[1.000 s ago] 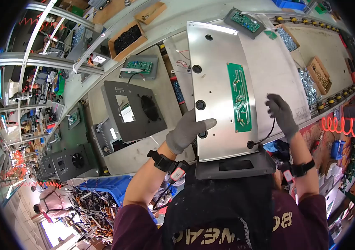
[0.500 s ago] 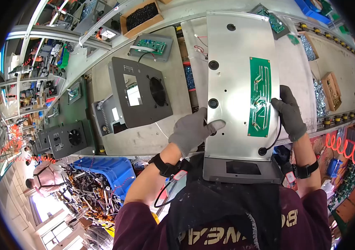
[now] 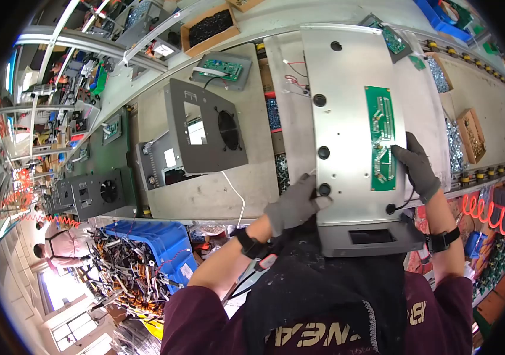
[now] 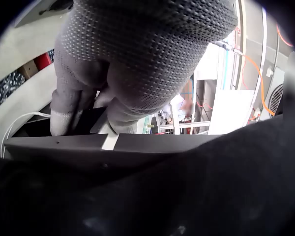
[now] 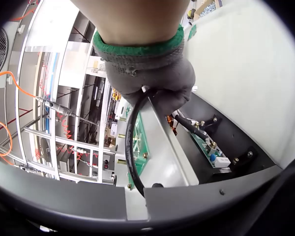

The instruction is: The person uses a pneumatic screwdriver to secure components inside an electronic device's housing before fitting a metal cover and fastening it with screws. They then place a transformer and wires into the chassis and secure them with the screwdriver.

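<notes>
Closest to me, the dark grey casing [image 3: 405, 238] sits against my apron, its metal panel [image 3: 350, 130] standing up from it, printed side towards me. My left hand [image 3: 297, 206] pinches the panel's left edge low down, thumb on the face, fingers behind; my right hand [image 3: 419, 168] grips the opposite edge the same way, higher up. I judge that holding both edges keeps the tall sheet steady and my thumbs off most of the green circuit board [image 3: 384, 160].

My right wrist's view alone shows the small circuit board [image 5: 209, 147] behind the panel, and the black cable [image 5: 129, 135] arching close under my hand; whether I touch it, I cannot tell. Only the head view takes in the fan housing [image 3: 205, 160] on the worktop [image 3: 205, 204], off to my left, and the blue bin [image 3: 175, 251] beside it.
</notes>
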`<state>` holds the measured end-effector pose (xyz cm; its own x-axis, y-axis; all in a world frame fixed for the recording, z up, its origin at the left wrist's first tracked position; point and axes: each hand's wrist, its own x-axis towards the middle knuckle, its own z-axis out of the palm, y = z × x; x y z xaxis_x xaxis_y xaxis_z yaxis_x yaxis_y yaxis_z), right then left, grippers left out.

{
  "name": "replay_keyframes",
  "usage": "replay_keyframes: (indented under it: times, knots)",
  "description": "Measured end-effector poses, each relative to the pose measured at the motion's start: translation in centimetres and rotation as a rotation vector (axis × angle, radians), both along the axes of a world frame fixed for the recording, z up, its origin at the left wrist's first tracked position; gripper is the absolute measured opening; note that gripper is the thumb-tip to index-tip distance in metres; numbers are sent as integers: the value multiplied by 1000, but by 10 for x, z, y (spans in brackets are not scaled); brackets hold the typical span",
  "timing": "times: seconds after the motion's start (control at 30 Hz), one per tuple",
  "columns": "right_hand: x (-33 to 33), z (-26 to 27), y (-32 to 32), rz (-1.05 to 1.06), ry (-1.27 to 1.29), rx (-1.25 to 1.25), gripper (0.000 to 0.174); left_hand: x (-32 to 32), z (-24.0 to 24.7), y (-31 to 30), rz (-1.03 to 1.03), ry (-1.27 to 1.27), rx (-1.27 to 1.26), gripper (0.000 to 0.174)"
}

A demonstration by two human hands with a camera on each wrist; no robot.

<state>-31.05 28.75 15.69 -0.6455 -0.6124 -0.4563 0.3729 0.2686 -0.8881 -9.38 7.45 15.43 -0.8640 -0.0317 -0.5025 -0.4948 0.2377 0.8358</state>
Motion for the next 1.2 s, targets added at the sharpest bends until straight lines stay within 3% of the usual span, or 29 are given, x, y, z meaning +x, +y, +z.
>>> replay_keyframes:
  times: [0.07,0.17,0.23,0.27,0.3,0.33,0.37,0.43,0.5,0.57,0.7,0.9,0.97,1.03,1.07,1.13,1.2]
  knots:
    - [-4,1,11,77,37,32,52,-9,-6,16,25,27,62,51]
    - [-16,9,25,101,14,32,53,-23,-7,14,-113,50,80,49]
    - [-22,12,30,220,79,140,53,-21,-7,0,-77,-95,162,43]
    - [-24,11,30,234,102,183,54,-9,-42,-5,-24,72,-232,33]
    - [-25,10,30,238,105,183,54,0,-64,-17,108,71,-392,30]
    - [-25,9,30,230,120,192,54,6,-81,-22,255,102,-756,34]
    - [-25,9,30,223,136,200,55,16,-93,-32,220,96,-1009,48]
    - [-29,4,37,212,77,122,59,39,-130,-48,158,-150,-875,61]
    - [-30,-5,37,175,0,23,62,55,-152,-46,77,-141,-1105,67]
    - [-29,0,35,195,34,52,65,57,-150,-49,102,-118,-1106,71]
    - [-59,-44,56,259,136,151,66,72,-132,-77,166,-181,-1062,74]
    - [-44,-6,45,322,156,249,58,110,-130,-133,32,-362,-1004,78]
    - [-38,1,42,275,157,219,57,117,-120,-137,66,-258,-1053,69]
    - [-35,3,44,230,190,191,57,121,-116,-141,229,-223,-1032,47]
    - [-41,-1,56,226,190,219,57,119,-117,-137,218,-215,-1020,47]
    - [-42,1,63,211,193,252,58,120,-117,-129,268,-178,-974,29]
    - [-32,10,59,34,302,276,56,114,-130,-116,169,-137,-984,28]
